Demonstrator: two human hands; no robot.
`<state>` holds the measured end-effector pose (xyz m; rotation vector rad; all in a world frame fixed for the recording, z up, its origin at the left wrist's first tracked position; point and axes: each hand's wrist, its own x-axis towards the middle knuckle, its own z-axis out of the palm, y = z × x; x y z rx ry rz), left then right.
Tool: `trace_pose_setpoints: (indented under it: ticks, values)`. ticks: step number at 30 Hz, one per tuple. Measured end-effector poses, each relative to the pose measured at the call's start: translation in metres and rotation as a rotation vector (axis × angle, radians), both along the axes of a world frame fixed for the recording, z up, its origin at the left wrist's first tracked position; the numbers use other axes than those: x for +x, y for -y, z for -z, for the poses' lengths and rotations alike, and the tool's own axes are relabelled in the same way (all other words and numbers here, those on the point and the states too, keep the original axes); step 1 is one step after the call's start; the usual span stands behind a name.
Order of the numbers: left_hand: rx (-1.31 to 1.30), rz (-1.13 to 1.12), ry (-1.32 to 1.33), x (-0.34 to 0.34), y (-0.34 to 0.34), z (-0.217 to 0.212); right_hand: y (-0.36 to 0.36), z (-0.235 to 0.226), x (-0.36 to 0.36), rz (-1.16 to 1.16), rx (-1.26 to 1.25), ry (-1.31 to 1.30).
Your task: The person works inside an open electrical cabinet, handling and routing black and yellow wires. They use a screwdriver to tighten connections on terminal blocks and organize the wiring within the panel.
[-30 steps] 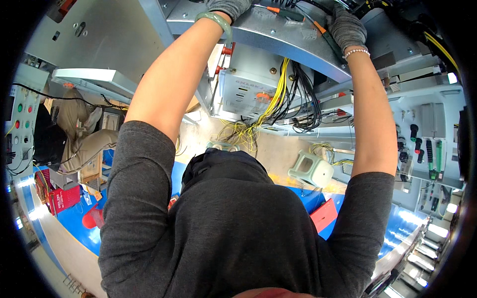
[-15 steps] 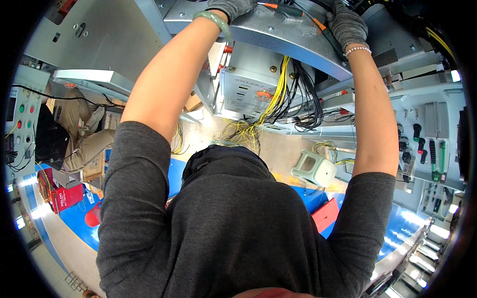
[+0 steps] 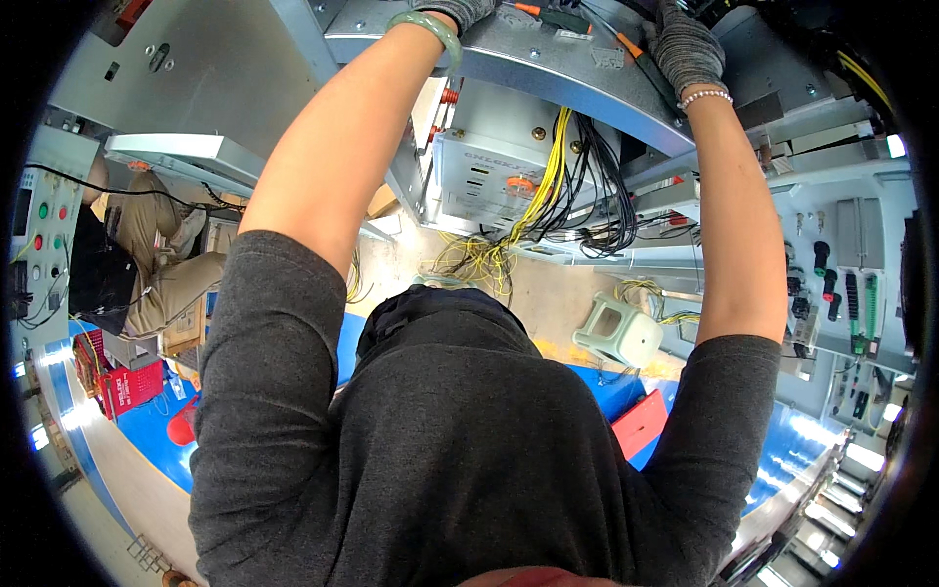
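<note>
A person in a dark grey top reaches both arms overhead into a grey metal cabinet, seen from a head camera looking down the body. The gloved left hand (image 3: 460, 10), a green bangle (image 3: 427, 27) on its wrist, rests on the top edge of a metal panel (image 3: 548, 73) at the upper rim of the view; its fingers are cut off by the frame, so how far they are closed cannot be told. The gloved right hand (image 3: 685, 44), with a bead bracelet (image 3: 704, 97) at the wrist, sits further right against the same panel, beside an orange-handled tool (image 3: 641, 59) that lies along the panel's edge; whether the fingers grip the tool cannot be told, as they curl out of sight. Below the panel, a grey box (image 3: 489, 171) hangs inside the cabinet, with a bundle of yellow wires (image 3: 548, 176) and black wires (image 3: 602, 210) trailing beside it and spilling loose onto the floor (image 3: 548, 293). A pale green stool (image 3: 618, 333) stands on the floor near blue matting (image 3: 606, 391). At left, another person (image 3: 147, 254) in tan clothing crouches by a panel with coloured buttons (image 3: 39, 225).
</note>
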<state>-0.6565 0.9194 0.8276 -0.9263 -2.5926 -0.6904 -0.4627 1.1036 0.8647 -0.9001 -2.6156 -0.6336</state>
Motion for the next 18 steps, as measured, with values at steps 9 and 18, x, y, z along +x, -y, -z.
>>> trace_pose_setpoints:
  ticks: [9,18]
  values:
    - [-0.016,0.049,-0.014,0.006,0.023,0.0,0.005,0.01,-0.001,-0.003,0.078,0.023]
    - [0.098,0.085,-0.006,-0.003,0.006,0.008,-0.031,0.018,-0.007,-0.055,-0.034,0.028]
